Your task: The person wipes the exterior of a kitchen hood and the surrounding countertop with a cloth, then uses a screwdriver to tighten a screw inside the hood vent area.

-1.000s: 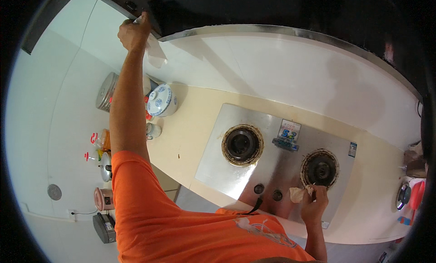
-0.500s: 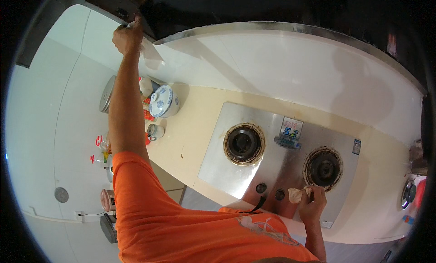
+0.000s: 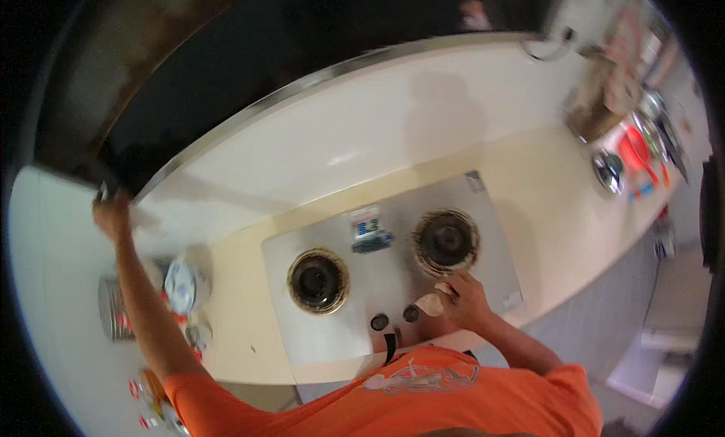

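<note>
My left arm reaches up to the far left, where my left hand (image 3: 112,216) is closed at the lower corner of the dark range hood (image 3: 249,67). What its fingers hold, if anything, is blurred. My right hand (image 3: 466,305) pinches a crumpled, pale tissue or cloth (image 3: 430,305) low over the front of the steel gas stove (image 3: 393,286), just in front of the right burner (image 3: 446,242). The left burner (image 3: 318,281) has a brown-stained ring. Two black knobs sit near the stove's front edge, left of the tissue.
A blue-and-white lidded pot (image 3: 181,284) and several jars stand on the left end of the cream counter (image 3: 234,324). A red ladle-like item (image 3: 634,146), a round metal lid (image 3: 607,171) and a brown bag (image 3: 593,97) crowd the right end. A white wall rises behind the stove.
The view has swung to the right, bringing the counter's right end into sight. My left hand remains at the hood's corner; my right hand still holds the tissue near the right burner.
</note>
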### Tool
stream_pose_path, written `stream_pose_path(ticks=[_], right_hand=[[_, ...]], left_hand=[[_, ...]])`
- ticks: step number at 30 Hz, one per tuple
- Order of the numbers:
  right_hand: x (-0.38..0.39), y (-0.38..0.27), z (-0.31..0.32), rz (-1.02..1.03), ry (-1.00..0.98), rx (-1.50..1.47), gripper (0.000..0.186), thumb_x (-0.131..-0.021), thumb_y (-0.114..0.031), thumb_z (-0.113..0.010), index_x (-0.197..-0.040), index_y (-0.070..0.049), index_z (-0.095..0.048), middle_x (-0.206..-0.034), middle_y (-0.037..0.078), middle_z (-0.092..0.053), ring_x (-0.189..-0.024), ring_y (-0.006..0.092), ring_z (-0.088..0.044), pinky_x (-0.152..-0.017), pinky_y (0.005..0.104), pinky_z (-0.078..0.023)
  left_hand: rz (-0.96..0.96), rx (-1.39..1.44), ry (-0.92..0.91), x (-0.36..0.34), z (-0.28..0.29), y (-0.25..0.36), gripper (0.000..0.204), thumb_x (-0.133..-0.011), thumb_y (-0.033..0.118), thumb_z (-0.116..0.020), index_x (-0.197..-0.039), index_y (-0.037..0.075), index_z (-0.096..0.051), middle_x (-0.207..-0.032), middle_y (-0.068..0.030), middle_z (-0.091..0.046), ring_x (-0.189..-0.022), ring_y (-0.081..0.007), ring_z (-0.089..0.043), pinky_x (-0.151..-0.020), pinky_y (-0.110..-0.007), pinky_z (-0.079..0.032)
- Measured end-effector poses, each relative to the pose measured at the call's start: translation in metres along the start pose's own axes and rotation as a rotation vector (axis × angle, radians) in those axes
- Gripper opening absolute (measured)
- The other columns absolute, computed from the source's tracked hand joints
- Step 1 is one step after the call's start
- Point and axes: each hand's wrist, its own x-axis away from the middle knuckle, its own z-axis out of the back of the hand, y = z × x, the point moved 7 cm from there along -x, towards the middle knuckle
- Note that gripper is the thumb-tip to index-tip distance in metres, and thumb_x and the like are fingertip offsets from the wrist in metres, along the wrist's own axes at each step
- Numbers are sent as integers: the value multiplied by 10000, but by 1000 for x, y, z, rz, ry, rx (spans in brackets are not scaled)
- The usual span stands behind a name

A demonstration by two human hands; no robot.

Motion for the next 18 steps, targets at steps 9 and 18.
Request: stream_pose_path(ticks=[9, 18], right_hand=[[45, -1, 30, -20, 115, -6, 165, -783, -55, -701, -937, -50, -642, -870, 163, -604, -738, 378, -623, -637, 445, -518], [85, 17, 54, -136, 142, -2, 156, -794, -64, -695, -941, -45, -648, -870, 164, -595, -748, 384, -621, -648, 468, -517]], left_hand=[[109, -301, -39, 5, -18, 6, 605, -730, 487, -739, -981, -55, -642, -1058, -267, -681, -966, -439, -663, -839, -546, -526], [-2, -281, -69, -2, -12, 2, 632, -718, 521, -752, -930, -67, -660, -959, -272, -698, -944, -446, -673, -816, -556, -529]])
